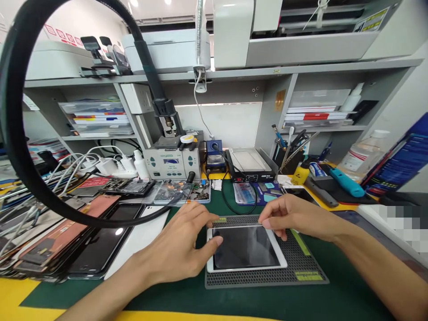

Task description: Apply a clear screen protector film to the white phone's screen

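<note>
White tablet (247, 247), lower centre of frame: your left hand (190, 236) lay half-open, left edge; your right hand (286, 215) pinched near-shut, upper-right corner (hold unclear).

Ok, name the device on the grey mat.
The white tablet, between left hand and right hand; the black device lies left of the grey mat.

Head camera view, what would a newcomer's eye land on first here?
Probably the thick black hose, looping large across the left side. Next, the white tablet with its dark screen, on the gray mat just right of centre, between the left hand and the right hand. Then perhaps the pile of phone parts at lower left.
</note>
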`<state>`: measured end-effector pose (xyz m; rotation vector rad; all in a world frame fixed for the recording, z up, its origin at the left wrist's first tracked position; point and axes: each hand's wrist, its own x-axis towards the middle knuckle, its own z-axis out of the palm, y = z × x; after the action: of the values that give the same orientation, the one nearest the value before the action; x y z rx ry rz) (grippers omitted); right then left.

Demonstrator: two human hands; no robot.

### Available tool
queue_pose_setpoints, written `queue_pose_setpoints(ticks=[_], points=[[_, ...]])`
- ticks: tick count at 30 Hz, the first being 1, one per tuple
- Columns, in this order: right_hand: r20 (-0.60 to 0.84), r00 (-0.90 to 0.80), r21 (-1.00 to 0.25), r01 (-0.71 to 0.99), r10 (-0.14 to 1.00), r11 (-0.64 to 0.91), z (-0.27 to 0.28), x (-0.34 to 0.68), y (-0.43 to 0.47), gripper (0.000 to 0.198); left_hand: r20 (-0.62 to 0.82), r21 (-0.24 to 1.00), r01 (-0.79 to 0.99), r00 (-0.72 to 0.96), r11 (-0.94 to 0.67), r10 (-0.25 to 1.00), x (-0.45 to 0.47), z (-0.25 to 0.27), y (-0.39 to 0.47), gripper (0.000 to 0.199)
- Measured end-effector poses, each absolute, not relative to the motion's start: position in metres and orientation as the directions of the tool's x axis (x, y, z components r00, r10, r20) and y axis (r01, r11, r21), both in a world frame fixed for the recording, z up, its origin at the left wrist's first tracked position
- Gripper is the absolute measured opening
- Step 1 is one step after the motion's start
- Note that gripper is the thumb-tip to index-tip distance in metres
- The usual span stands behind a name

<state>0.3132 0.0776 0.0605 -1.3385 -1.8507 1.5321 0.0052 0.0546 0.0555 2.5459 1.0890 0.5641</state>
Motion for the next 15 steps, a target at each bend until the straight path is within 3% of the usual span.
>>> queue_pose_setpoints(ticks=[15], points=[[-0.263, -0.467, -0.882, 0.471, 0.844, -0.014, 0.0566, 0.3148, 0.0797, 0.031, 0.212, 0.488, 0.629, 0.587, -0.605, 0.782, 0.0098, 0.0449, 0.0594, 0.012]])
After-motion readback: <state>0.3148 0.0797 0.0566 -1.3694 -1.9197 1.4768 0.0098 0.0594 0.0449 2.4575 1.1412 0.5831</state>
